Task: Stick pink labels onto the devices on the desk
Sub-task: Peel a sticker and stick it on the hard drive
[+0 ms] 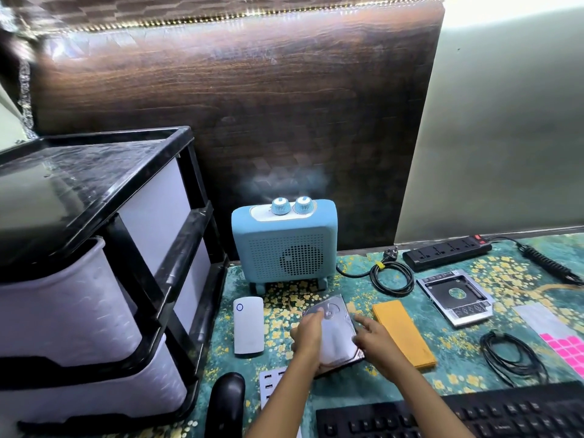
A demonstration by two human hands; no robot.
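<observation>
1. one black keyboard [474,415] lies nearest, along the desk's front edge, with a white port hub [270,385] to its left.
2. the left hand [308,338] grips the left edge of the hard drive [338,335], fingers curled over its silver top.
3. the right hand [377,341] holds the drive's right edge, forefinger stretched straight, the other fingers curled.
4. the drive is between a white power bank [248,325] and an orange pad [403,333]; whether it rests on the desk i cannot tell.
5. the pink labels [568,346] lie on their sheet at the far right, well apart from both hands, near a black cable coil [512,358].
6. farther back are a drive caddy [455,297], a power strip [447,252] and a blue heater [282,245] by the wall.
</observation>
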